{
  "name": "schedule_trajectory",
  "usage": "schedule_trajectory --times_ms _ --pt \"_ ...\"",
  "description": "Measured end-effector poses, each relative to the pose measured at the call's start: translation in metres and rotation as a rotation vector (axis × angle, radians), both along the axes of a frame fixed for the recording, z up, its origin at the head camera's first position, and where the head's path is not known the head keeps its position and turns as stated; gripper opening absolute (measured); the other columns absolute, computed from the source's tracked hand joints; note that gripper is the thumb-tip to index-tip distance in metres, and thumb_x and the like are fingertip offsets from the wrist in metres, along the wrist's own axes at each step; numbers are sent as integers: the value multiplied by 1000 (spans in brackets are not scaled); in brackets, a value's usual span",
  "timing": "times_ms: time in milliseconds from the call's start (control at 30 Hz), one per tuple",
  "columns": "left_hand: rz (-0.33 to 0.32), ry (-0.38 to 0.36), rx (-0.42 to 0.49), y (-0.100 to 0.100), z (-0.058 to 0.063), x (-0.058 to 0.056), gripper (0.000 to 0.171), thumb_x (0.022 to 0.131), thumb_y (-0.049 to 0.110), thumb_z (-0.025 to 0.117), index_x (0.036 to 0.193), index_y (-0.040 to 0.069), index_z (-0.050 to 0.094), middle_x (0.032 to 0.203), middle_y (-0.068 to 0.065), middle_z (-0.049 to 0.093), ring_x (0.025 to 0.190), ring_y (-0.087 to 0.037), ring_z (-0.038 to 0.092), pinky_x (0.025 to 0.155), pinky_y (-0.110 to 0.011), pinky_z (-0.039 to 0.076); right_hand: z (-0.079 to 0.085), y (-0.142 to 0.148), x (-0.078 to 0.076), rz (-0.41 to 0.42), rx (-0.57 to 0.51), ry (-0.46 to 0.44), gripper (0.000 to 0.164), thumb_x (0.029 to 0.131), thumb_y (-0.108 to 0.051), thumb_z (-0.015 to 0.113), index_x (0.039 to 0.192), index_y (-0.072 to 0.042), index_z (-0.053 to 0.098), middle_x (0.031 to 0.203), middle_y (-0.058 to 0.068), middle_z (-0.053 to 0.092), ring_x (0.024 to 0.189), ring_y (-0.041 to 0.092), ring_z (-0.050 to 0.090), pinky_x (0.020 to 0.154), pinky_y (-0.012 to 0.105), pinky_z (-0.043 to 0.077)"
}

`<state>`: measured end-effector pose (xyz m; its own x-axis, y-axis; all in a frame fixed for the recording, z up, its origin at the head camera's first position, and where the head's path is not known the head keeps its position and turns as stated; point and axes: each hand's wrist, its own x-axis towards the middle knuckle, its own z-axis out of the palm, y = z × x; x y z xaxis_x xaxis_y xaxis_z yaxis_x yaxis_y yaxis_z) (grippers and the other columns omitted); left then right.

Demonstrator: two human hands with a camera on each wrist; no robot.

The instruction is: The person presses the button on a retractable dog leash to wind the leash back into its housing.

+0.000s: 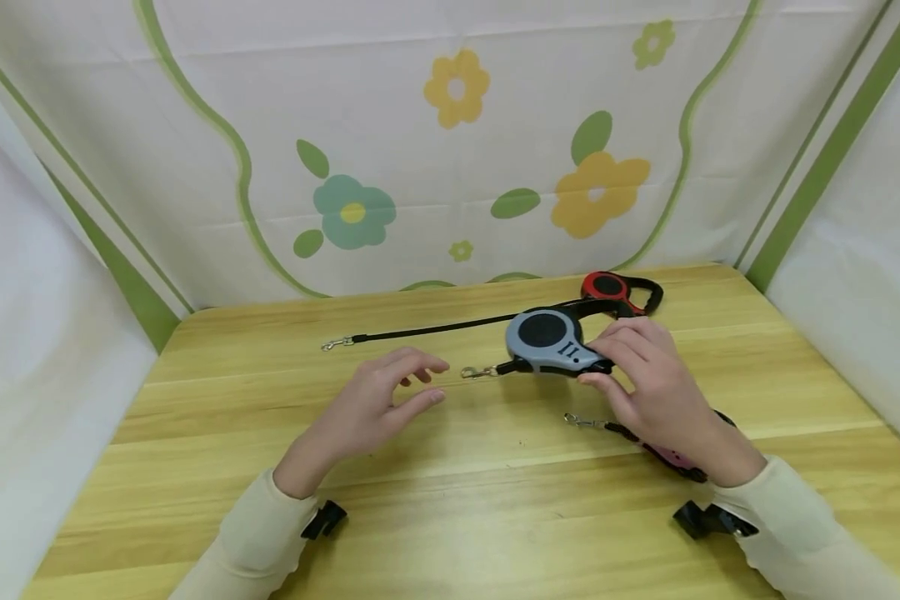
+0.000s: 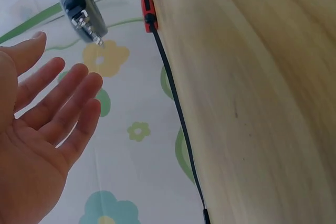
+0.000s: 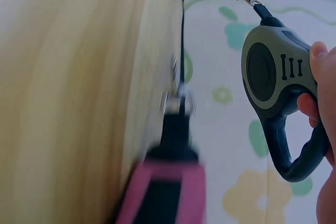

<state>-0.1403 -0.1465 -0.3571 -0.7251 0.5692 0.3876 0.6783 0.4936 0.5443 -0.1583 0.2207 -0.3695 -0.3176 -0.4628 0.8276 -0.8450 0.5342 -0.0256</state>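
My right hand [image 1: 656, 383] grips a grey and black retractable dog leash [image 1: 528, 337] by its handle, up off the table. The leash's metal clip [image 1: 479, 372] points left towards my left hand [image 1: 378, 400]. That hand hovers with fingers apart and holds nothing; a small gap separates its fingertips from the clip. In the right wrist view the grey leash [image 3: 278, 66] shows its black loop handle, with fingers through and around it. Under my right wrist lies a pink leash [image 1: 671, 457], partly hidden by the hand.
A red retractable leash [image 1: 607, 286] lies at the back right of the wooden table [image 1: 465, 517]. Its black cord [image 1: 435, 327] stretches left to a metal clip [image 1: 337, 343]. A flowered curtain [image 1: 420, 167] hangs behind the table.
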Motion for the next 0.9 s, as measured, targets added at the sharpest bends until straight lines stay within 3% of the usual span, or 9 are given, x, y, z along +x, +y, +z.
schedule_trajectory --times_ms 167,367,500,733,900 --pt "28 -58 -76 -3 -1 -1 43 104 31 71 144 16 63 143 -1 67 129 -25 67 104 -46 59 -6 32 -2 -57 32 -31 57 110 -45 57 99 9 73 92 21 72 96 41 61 92 48 41" --pt "45 -144 -239 4 -4 -6 62 105 51 63 160 27 47 166 2 47 155 -25 45 126 -53 40 -13 71 -6 -122 48 -88 63 110 -49 55 99 11 72 91 23 70 94 42 58 90 47 39" --pt "8 -151 -308 18 -5 -10 69 104 59 60 165 33 39 173 1 36 159 -27 38 128 -54 35 -18 90 -9 -163 57 -129 69 109 -55 52 101 10 72 91 23 70 93 42 58 87 47 38" --pt "-67 -115 -426 46 -8 -19 75 104 68 51 168 34 30 176 -3 31 160 -28 36 129 -55 34 -24 109 -10 -231 77 -192 78 108 -64 45 104 10 73 90 22 70 93 41 57 85 49 39" --pt "-102 -117 -467 61 -7 -24 79 104 71 48 169 33 27 177 -3 28 160 -29 36 128 -55 35 -26 114 -8 -262 94 -225 74 108 -60 49 107 10 73 90 22 71 94 41 56 85 49 38"
